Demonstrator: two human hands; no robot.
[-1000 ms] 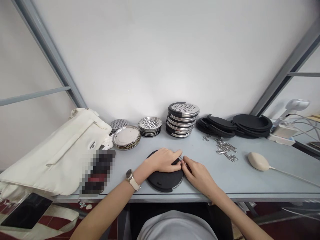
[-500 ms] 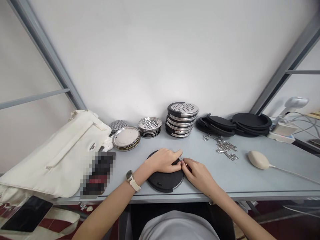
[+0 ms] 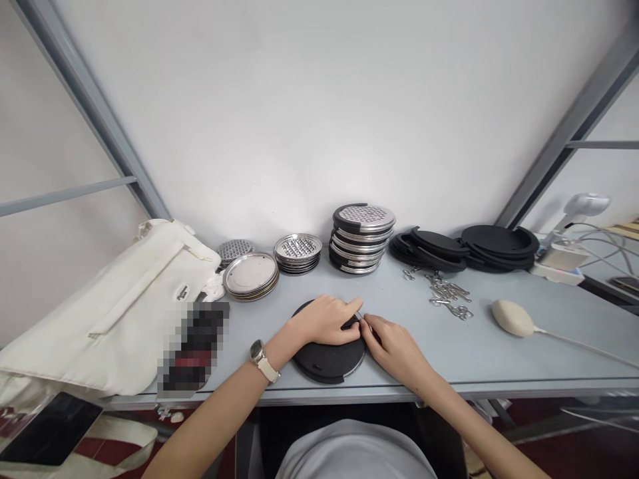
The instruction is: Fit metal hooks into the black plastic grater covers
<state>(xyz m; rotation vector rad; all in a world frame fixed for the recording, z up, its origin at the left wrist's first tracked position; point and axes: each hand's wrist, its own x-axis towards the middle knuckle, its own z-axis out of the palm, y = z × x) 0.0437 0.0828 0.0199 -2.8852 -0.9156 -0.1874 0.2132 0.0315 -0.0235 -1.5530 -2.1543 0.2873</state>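
A black round disc [image 3: 329,362] with a silvery edge lies flat on the table near its front edge. My left hand [image 3: 327,319] rests across its top, fingers bent and closed at the far right rim, partly hiding the disc. At that same rim my right hand [image 3: 387,339] is closed in a pinch. A thin silvery bit [image 3: 360,315] shows between the two hands; its full shape is hidden by the fingers. Behind stands a tall stack of black-rimmed grater discs [image 3: 364,216].
Farther left are metal grater plates [image 3: 298,247] and plain metal discs [image 3: 251,273]. Black round covers [image 3: 499,239] and loose metal clips [image 3: 449,291] lie right. A cream mouse-shaped object [image 3: 512,318] trails a cord. A white bag [image 3: 124,313] stands left.
The view has shifted very slightly. Both hands stay at the disc's right rim, with hardly any finger movement.
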